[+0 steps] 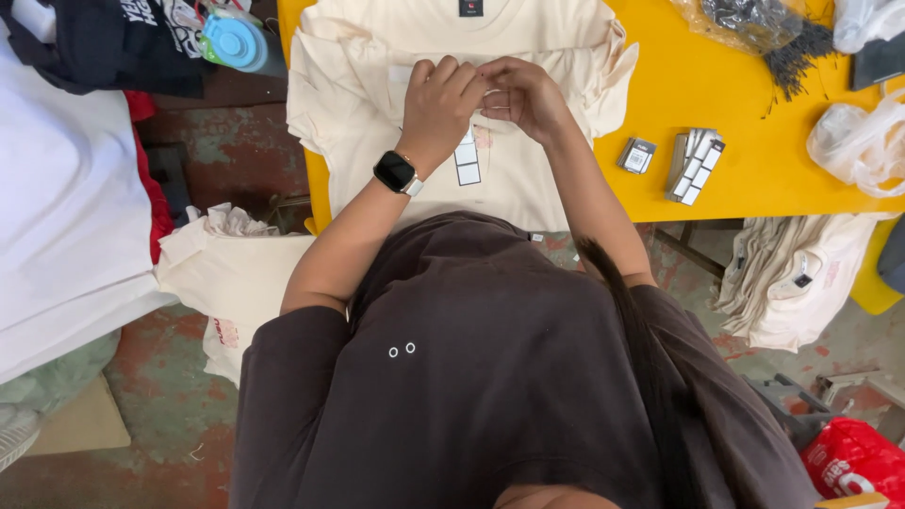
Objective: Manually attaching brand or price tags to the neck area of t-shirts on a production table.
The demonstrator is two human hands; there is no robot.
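There is a single view, from a camera worn on the person's head. It looks steeply down along the person's own dark-shirted chest, which fills the lower middle of the frame, close to the lens. Beyond it the view faces forward over the near edge of a yellow table (754, 94), whose surface runs off the top and right of the frame. The floor (170, 415) shows far below on the left and right. With only one camera, no second view shares any part of the scene.

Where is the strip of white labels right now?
In the head view the label strip hangs just below both hands, left hand and right hand, over the cream shirt on the yellow table.
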